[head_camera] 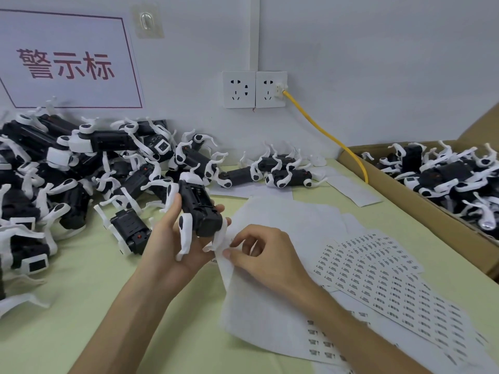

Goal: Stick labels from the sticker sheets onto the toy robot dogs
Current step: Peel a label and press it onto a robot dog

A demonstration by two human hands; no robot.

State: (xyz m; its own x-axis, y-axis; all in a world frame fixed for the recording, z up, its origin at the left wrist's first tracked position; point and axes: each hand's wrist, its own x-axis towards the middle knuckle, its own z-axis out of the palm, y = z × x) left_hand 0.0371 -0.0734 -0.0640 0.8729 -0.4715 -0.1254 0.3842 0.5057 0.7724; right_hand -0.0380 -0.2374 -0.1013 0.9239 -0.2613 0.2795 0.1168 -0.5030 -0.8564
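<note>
Labelling looks mid-batch; this label not yet applied.
Left hand (167, 247) grips black-and-white plastic toy robot dog (199, 209); right hand (264, 252) pinches white paper sticker sheet (243, 306).

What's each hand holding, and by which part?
Left hand grips a toy dog round its black body. Right hand pinches the edge of a white sheet; whether a label is in the pinch cannot be told.

The black-and-white plastic toy robot dog (198, 209) has a matt black body and smooth, faintly glossy white legs. The white paper sticker sheets (378, 279) look thin and smooth. The pale green bench (108, 306) is matt; the brown cardboard box (405, 197) is dull.
</note>
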